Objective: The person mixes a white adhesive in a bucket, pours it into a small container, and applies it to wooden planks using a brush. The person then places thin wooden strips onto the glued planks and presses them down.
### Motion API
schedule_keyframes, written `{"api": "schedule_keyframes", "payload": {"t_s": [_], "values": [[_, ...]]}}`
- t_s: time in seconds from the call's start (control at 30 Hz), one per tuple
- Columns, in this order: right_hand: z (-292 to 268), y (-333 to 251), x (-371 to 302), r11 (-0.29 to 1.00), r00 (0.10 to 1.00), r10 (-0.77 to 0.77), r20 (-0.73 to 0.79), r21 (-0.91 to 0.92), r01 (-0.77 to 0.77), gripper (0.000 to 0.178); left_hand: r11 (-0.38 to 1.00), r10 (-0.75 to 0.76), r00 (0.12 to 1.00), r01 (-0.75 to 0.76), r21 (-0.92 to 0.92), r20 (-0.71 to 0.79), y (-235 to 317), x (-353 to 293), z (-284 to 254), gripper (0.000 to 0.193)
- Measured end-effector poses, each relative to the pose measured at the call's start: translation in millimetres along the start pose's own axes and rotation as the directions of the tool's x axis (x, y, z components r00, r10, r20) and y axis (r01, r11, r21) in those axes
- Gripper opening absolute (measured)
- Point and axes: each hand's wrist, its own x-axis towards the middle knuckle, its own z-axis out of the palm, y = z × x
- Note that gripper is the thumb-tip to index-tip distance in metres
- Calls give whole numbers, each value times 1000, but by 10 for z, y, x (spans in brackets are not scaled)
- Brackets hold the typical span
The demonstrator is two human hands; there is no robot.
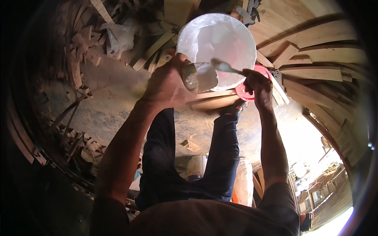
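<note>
My left hand (167, 82) is closed round a small object with a mottled brown part (190, 76) and a pale, wide part (207, 76); its exact kind is unclear. My right hand (258, 86) grips the handle of a spoon (223, 66), its bowl pointing left, close to the pale part. Both stand over the near side of a large white bucket (182, 41), which looks lined with clear plastic. Pinkish patches show inside it. A red round lid or rim (241, 91) lies beside the bucket, partly behind my right hand.
Curved wooden boards (315, 72) are stacked at the right. Wood offcuts (84, 45) and a crumpled plastic bag (119, 38) lie at the far left. A plank (214, 103) rests on the dusty floor (114, 102) before my foot (234, 108). A pale container (195, 165) stands between my legs.
</note>
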Motion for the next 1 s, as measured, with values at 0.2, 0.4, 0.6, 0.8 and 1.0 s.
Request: {"api": "schedule_keyframes", "payload": {"t_s": [0.2, 0.4, 0.6, 0.8, 1.0], "values": [[348, 337, -42, 622, 777, -564, 280, -475, 623, 33, 998, 55, 998, -55, -8, 16, -6, 21, -7, 64], [43, 286, -128, 494, 710, -638, 298, -550, 674, 52, 991, 132, 989, -134, -19, -69, -54, 13, 37, 56], [-46, 218, -60, 380, 738, -655, 164, -773, 509, 33, 999, 27, 1000, -26, -40, 12, 33, -73, -46, 69], [378, 510, 1095, 289, 831, -556, -6, -939, 187, 20, 990, 24, 999, -28, -137, -32, -48, -117, 15, 45], [655, 1460, 2084, 411, 988, -147, -51, -912, 14, 27, 990, 68, 997, -72, -119, -31, -94, -130, 20, 55]]}}
